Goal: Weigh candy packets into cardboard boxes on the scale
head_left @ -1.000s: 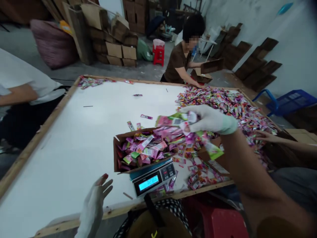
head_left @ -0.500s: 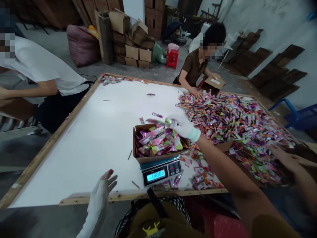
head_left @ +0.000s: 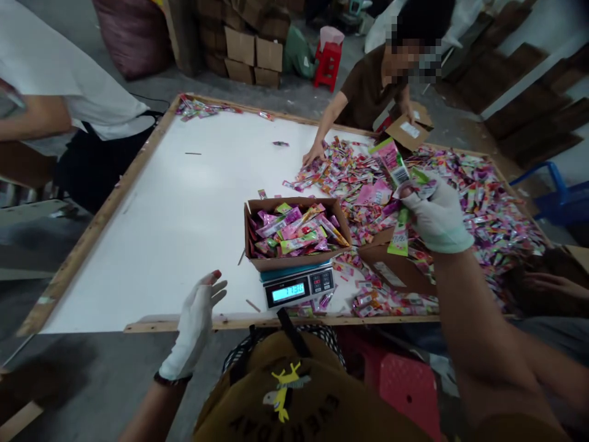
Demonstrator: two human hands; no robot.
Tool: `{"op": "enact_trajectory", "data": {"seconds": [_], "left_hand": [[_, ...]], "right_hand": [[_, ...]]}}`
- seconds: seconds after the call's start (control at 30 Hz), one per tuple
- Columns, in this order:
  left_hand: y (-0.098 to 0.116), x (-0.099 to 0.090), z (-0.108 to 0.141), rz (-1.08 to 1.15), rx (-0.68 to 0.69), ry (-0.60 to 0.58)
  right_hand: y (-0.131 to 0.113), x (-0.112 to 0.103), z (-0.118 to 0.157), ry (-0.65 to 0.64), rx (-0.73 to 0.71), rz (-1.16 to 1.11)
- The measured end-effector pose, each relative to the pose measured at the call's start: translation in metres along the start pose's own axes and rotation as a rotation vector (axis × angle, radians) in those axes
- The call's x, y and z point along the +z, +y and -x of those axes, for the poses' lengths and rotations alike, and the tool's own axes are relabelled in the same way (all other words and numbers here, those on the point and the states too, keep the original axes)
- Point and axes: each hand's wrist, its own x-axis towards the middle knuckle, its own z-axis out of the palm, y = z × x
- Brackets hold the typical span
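Pinching light, slippery foil sachets [head_left: 391, 162] near their ends in gloved right hand [head_left: 437, 215], fingers closed; gloved left hand [head_left: 196, 322] open, fingers spread; cardboard box [head_left: 294, 263] left of right fingers.

wide room for passing above the white tabletop [head_left: 151, 215], from the left hand [head_left: 197, 324] up to the far wooden rim. in the way toward the right: the cardboard box of packets [head_left: 299, 261] on the digital scale [head_left: 294, 288], then the heaped wrapped packets [head_left: 478, 209]. right hand [head_left: 437, 215] just above that heap, close beside the box. at the heap's far edge, a co-worker's hand [head_left: 315, 153] as one more obstacle.
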Motion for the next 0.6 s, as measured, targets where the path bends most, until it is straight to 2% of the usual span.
{"op": "enact_trajectory", "data": {"seconds": [0.1,0.2,0.27,0.33,0.4,0.47,0.53,0.6], "left_hand": [[0.001,0.009,-0.002,0.004,0.019,-0.036],[-0.001,0.013,-0.003,-0.008,0.033,-0.059],[0.000,0.011,-0.005,-0.014,0.031,-0.057],[0.008,0.009,-0.009,-0.028,0.036,-0.044],[0.027,0.013,-0.017,-0.079,0.080,-0.044],[0.057,0.027,-0.026,-0.182,0.155,-0.070],[0.092,0.052,-0.035,-0.368,0.198,-0.166],[0.123,0.082,-0.044,-0.594,0.168,-0.327]], "right_hand": [[-0.001,0.004,0.006,-0.006,0.057,-0.047],[-0.004,-0.002,0.011,-0.077,0.105,-0.050],[-0.001,-0.015,0.016,-0.196,0.163,-0.032],[0.011,-0.030,0.025,-0.431,0.221,0.026],[0.030,-0.041,0.038,-0.689,0.261,0.121],[0.055,-0.042,0.053,-0.831,0.311,0.228],[0.081,-0.034,0.068,-0.828,0.346,0.344],[0.102,-0.025,0.077,-0.727,0.333,0.476]]}}
